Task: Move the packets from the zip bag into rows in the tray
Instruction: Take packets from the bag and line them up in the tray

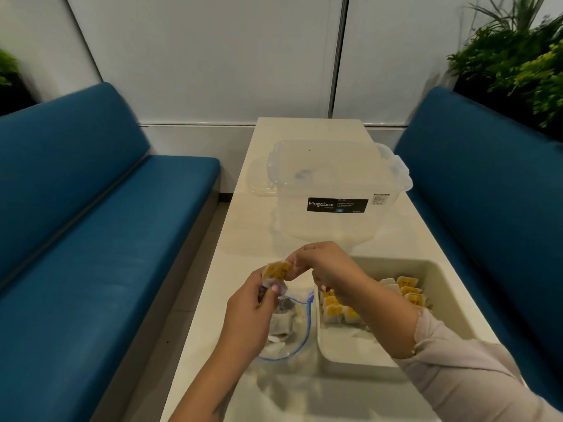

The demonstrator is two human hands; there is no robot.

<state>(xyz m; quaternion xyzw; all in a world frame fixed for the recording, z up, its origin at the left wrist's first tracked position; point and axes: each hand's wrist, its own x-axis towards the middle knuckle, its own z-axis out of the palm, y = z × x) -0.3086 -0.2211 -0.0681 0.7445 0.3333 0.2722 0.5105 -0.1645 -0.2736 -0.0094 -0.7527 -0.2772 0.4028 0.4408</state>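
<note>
Mid-transfer, the left hand (249,303) and right hand (323,269) both pinch a packet (275,271) held above the open zip bag (300,336); it likely needs carrying right and standing beside the rows in the tray (438,287).

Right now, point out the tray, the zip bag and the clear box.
tray (438,287), head view, bare right inner wall.
zip bag (306,333), head view, blue zip edge.
clear box (335,178), head view, lid top.

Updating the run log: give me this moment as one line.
left hand: holds packets above zip bag | right hand: pinches top packet | tray: rows partly filled | stage: mid-transfer
</note>
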